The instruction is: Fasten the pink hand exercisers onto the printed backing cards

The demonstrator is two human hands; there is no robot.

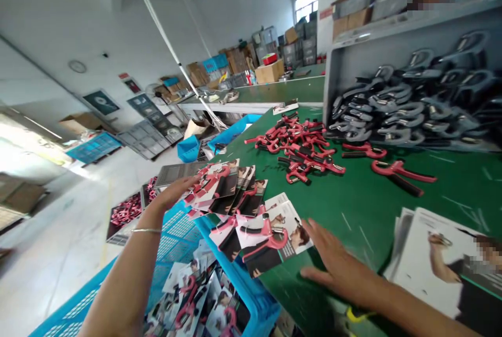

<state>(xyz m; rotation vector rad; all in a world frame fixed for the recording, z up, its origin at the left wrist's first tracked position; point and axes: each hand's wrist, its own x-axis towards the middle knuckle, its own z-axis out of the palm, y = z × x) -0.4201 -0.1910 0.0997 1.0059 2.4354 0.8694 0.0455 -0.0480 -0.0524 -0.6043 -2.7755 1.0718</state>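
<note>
My left hand (178, 192) reaches out with its fingers stretched against the left side of a fanned row of carded hand grips (245, 190). Those packs rest at the table edge by the blue crate. Closer to me, a pink-and-black hand grip on a printed card (270, 237) overlaps other cards at the edge. Just right of that card is my right hand (329, 258), fingers spread, nothing held in it. A loose pile of pink hand grips (296, 141) lies farther back on the green table (353, 196).
Below my left arm, a blue mesh crate (259, 303) holds many carded grips. A stack of printed cards (431, 258) lies at the right. Grey grips (408, 102) fill a shelf behind. Two loose pink grips (402, 172) lie before it. Bins of pink parts (127, 211) stand on the floor.
</note>
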